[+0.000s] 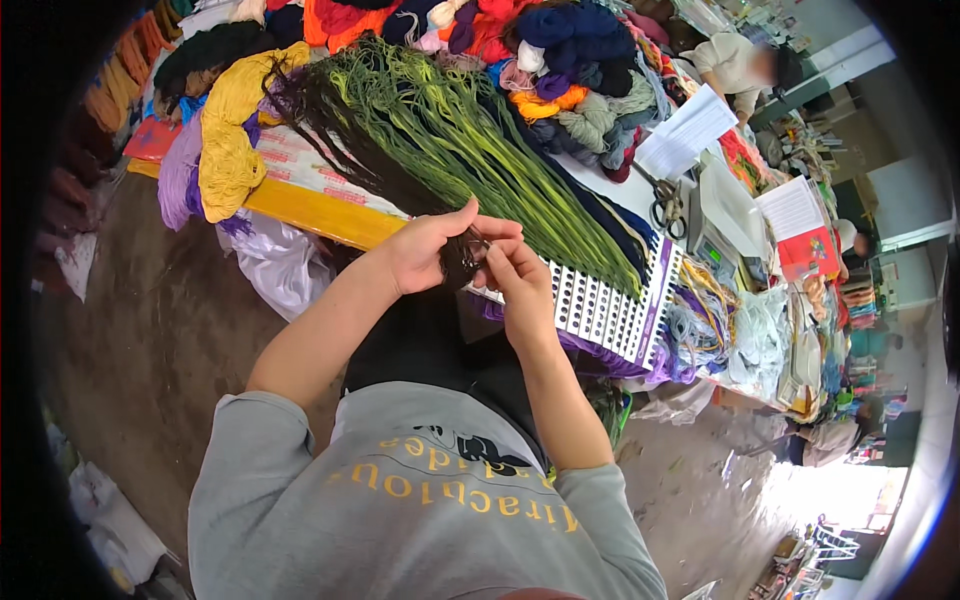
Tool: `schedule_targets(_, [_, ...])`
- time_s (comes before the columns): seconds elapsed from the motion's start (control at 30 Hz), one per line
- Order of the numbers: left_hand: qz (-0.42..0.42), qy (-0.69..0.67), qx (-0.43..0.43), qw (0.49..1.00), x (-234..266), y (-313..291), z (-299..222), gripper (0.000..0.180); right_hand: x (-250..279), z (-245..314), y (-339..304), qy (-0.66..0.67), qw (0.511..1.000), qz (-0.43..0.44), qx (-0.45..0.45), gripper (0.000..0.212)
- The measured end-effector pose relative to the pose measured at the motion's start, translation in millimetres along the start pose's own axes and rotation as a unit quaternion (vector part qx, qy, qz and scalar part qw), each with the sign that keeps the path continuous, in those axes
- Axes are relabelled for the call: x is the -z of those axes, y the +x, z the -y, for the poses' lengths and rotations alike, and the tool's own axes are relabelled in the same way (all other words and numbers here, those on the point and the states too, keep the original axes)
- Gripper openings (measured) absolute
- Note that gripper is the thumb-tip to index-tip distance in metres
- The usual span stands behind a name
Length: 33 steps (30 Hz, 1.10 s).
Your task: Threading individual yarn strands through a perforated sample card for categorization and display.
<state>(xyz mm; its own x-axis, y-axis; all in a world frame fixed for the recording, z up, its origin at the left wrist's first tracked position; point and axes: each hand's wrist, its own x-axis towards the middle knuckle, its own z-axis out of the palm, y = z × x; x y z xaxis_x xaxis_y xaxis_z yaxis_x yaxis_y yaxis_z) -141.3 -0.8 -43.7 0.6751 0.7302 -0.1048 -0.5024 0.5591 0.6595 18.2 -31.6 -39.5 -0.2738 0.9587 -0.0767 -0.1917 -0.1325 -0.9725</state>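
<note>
A hank of dark brown yarn [395, 178] runs from the far side of the table to its near edge, where its end lies in my hands. My left hand [428, 247] is closed around that end, thumb on top. The fingertips of my right hand [520, 285] pinch at the same dark strands, close beside the left fingers. Long green and yellow-green yarn strands [500, 170] lie just right of the brown hank. Their ends rest on a white card with rows of black holes [600, 318]. Navy strands [590, 200] lie along the right side of the green.
Piled yarn skeins [575, 50] fill the far table. Yellow yarn [228, 165] hangs over the left end, above a yellow table edge [325, 212]. Black-handled scissors [668, 208], paper sheets [690, 130] and a scale [715, 215] sit at right. Another person [735, 65] is beyond.
</note>
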Motion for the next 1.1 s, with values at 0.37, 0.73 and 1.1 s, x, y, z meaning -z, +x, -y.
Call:
schedule_targets(0.37, [-0.064,-0.074,-0.051,0.994,-10,-15,-14,0.059,-3,5,-9,0.14,0.99,-0.006,0.007,0.018])
schedule_targets(0.73, [-0.161,0.094,-0.123,0.975,-18,-19,-21,0.058,4,5,-14,0.084,0.996,-0.03,0.007,0.019])
schedule_targets(1.1, [-0.122,0.056,-0.084,0.987,-22,-19,-26,0.057,-1,12,-17,0.035,0.999,0.008,-0.035,0.022])
